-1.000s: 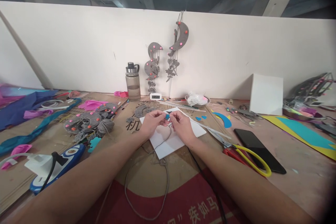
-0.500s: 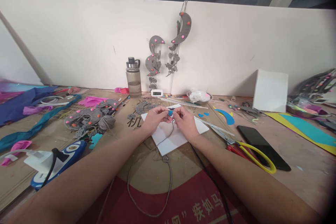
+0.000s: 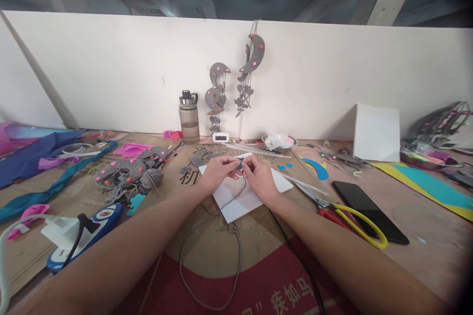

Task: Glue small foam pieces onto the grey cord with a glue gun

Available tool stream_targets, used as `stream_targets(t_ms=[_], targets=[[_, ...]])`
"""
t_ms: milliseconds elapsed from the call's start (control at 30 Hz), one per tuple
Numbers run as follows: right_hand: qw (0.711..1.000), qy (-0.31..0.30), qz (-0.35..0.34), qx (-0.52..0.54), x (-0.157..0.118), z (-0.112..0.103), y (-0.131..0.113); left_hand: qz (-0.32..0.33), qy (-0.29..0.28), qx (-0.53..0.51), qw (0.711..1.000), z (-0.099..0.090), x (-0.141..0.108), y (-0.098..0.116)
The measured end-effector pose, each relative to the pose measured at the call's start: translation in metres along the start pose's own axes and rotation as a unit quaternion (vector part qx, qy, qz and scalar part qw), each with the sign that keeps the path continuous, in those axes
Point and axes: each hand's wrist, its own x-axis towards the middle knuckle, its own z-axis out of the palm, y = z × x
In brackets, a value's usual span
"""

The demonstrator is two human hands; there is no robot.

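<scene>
Over a white sheet [image 3: 240, 204], my left hand [image 3: 220, 172] and my right hand [image 3: 257, 174] meet fingertip to fingertip. Both pinch a small blue piece [image 3: 240, 164], mostly covered by the fingers. A grey cord [image 3: 238, 251] runs down from between the hands, across the sheet, and loops on the cardboard below. Small blue cut shapes [image 3: 283, 167] lie just right of my right hand, with a blue crescent [image 3: 317, 169] farther right.
Scissors [image 3: 351, 219] and a black phone [image 3: 369, 211] lie right of my right forearm. A bottle [image 3: 189, 120] stands behind. Grey yarn pieces [image 3: 129, 170] and a power strip [image 3: 88, 236] are on the left. Grey crescent ornaments [image 3: 254, 54] hang on the white board.
The view has tilted up slightly, so the things at the back appear lower. My fingers have closed further over the blue piece, and less of it shows.
</scene>
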Motion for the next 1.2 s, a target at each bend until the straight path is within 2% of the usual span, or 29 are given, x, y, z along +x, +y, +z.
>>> stream_targets(t_ms=[167, 300, 467, 667, 967, 1100, 1200], targets=[[1.0, -0.019, -0.007, -0.017, 0.002, -0.003, 0.001, 0.02, 0.06, 0.022, 0.998, -0.005, 0.004, -0.001], [0.998, -0.035, 0.001, -0.046, 0.004, -0.008, -0.008, 0.047, 0.103, 0.022, 0.993, -0.011, 0.01, -0.006], [0.997, -0.065, 0.036, -0.024, 0.006, -0.014, -0.024, 0.073, 0.135, 0.058, 0.987, -0.022, 0.015, -0.012], [0.99, -0.109, 0.091, -0.017, 0.012, -0.013, -0.016, 0.122, 0.171, 0.065, 0.975, -0.032, 0.018, -0.012], [0.993, -0.11, 0.025, -0.031, 0.003, -0.01, -0.029, 0.149, 0.152, 0.006, 0.977, -0.027, 0.018, -0.003], [0.99, -0.109, -0.033, -0.085, -0.002, -0.004, -0.021, 0.162, 0.13, -0.005, 0.978, -0.025, 0.015, 0.0], [0.984, -0.086, -0.079, -0.135, -0.003, -0.001, -0.014, 0.167, 0.12, 0.013, 0.978, -0.023, 0.014, -0.001]])
